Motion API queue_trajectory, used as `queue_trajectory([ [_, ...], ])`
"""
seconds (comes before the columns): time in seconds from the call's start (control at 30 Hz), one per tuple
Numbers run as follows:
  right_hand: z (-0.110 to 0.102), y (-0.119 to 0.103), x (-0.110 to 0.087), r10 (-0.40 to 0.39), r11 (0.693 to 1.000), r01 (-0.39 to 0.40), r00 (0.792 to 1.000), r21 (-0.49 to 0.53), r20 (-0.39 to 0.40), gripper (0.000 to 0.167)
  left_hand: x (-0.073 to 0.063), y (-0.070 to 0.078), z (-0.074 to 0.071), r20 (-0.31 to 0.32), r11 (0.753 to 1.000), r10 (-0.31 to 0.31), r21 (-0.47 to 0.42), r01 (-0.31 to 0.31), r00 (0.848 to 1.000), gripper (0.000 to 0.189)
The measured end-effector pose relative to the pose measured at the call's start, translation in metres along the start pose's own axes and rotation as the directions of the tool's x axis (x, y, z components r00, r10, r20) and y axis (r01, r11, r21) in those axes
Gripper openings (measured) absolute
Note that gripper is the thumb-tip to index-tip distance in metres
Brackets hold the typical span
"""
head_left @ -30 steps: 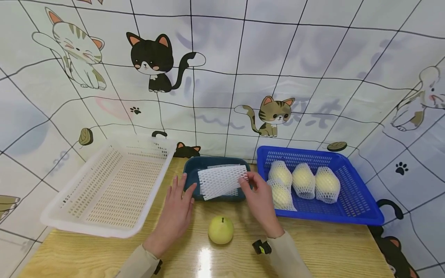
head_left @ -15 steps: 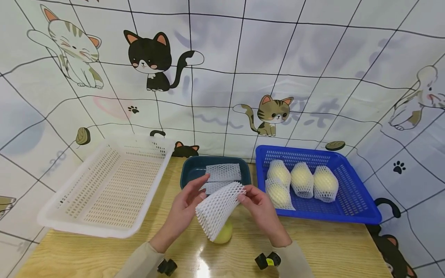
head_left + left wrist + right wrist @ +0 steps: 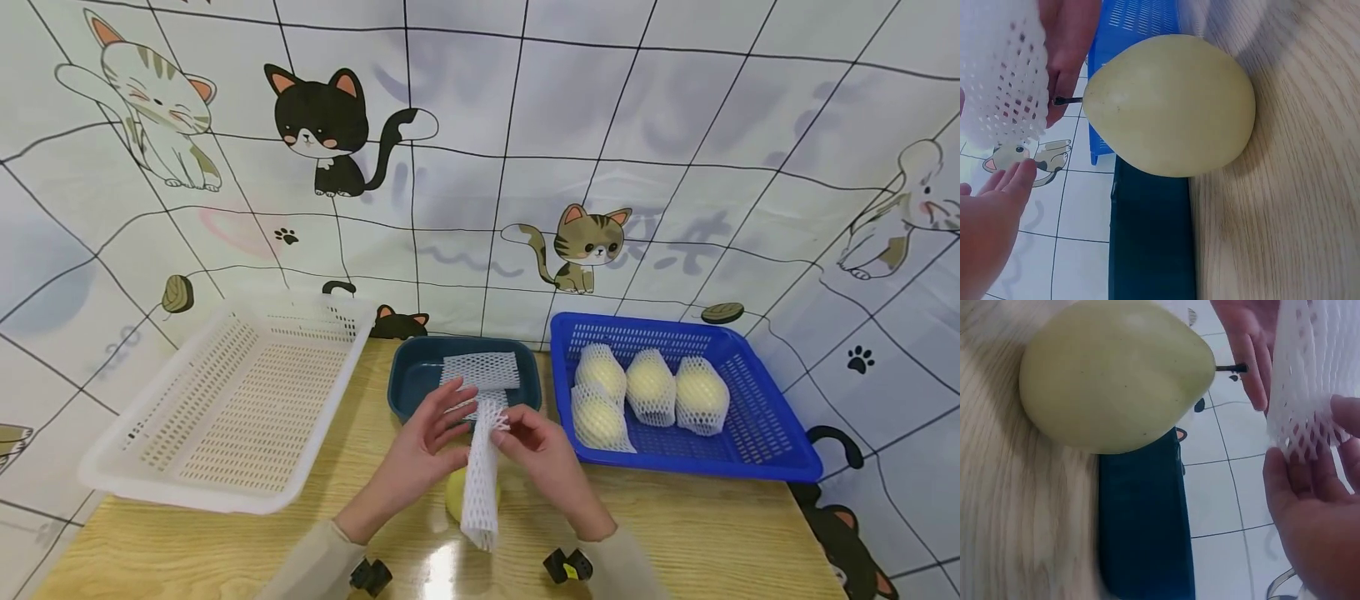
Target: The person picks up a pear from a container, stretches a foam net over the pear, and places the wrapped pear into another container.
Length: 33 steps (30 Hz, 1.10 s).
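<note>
My right hand (image 3: 549, 460) pinches the upper end of a white foam fruit net (image 3: 480, 487) between thumb and fingers. The net hangs narrow and folded lengthwise, overlapping the pear behind it. My left hand (image 3: 423, 450) is held just left of the net, its fingers extended and its thumb close to the mesh. A yellow-green pear (image 3: 1172, 106) stands on the table with its stem up, mostly hidden in the head view. Behind my hands, more foam nets (image 3: 480, 370) lie flat in a dark teal tray (image 3: 411, 385).
On the right, a blue basket (image 3: 757, 454) holds several pears in foam nets (image 3: 651, 388). A white slotted basket (image 3: 262, 408) stands on the left. Cat-patterned cloth (image 3: 465, 192) rises behind the wooden table (image 3: 645, 508).
The right hand has lifted a foam net out of the teal tray and brought it nearer, over the pear. The left hand has left the tray's edge and moved up beside the net.
</note>
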State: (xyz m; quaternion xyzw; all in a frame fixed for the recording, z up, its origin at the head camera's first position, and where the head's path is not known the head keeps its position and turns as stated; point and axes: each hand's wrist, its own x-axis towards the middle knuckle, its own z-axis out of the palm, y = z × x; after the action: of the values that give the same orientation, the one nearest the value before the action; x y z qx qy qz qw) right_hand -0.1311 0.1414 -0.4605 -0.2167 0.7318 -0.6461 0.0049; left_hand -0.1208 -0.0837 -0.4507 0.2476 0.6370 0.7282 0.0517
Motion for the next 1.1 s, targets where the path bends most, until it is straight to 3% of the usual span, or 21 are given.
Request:
queue_trajectory([
  [0.1,0.0053,-0.0016,0.0003,-0.041,0.997,0.04,0.999,-0.06,-0.025,0.009,0.0,0.0004,0.0013,0.003,0.999,-0.037,-0.01,0.037,0.999,0.087],
  [0.23,0.0104,-0.0042,0.0008,-0.124,0.985,0.117,0.991,-0.129,-0.047,0.011,0.0009,0.0018,0.0029,-0.035,0.994,-0.092,0.047,0.093,0.995,0.087],
  [0.43,0.0108,-0.0074,-0.002,-0.109,0.986,0.098,0.991,-0.132,-0.08,0.009,0.0003,0.0034,0.0029,-0.116,0.974,-0.17,0.128,0.185,0.979,0.062],
  [0.57,0.0075,-0.0069,-0.0058,-0.061,0.998,0.062,0.992,0.003,-0.107,0.007,0.0008,0.0025,0.0015,-0.1,0.967,-0.226,0.095,0.236,0.969,0.049],
  [0.63,0.0057,-0.006,-0.0072,-0.047,0.991,0.058,0.995,0.12,-0.093,0.003,0.0009,0.0024,0.0008,-0.078,0.963,-0.256,0.061,0.261,0.964,0.049],
  [0.73,0.0033,-0.0048,-0.0078,-0.058,0.949,0.07,0.997,0.308,-0.05,0.01,0.0009,0.0018,-0.0001,-0.045,0.955,-0.294,0.028,0.295,0.955,0.055],
  [0.83,0.0022,-0.0051,-0.0067,-0.089,0.879,0.082,0.996,0.471,-0.006,0.021,0.0006,0.0015,-0.0006,-0.038,0.944,-0.322,0.056,0.324,0.946,0.056],
  [0.97,0.0025,-0.006,-0.006,-0.103,0.827,0.083,0.995,0.556,0.004,0.026,0.0,0.001,-0.0007,-0.066,0.932,-0.308,0.181,0.315,0.949,0.032],
  [1.1,0.0048,-0.0072,-0.0069,-0.064,0.817,0.041,0.998,0.576,0.02,0.025,0.0006,0.0012,0.0007,-0.117,0.934,-0.266,0.212,0.286,0.957,0.013],
])
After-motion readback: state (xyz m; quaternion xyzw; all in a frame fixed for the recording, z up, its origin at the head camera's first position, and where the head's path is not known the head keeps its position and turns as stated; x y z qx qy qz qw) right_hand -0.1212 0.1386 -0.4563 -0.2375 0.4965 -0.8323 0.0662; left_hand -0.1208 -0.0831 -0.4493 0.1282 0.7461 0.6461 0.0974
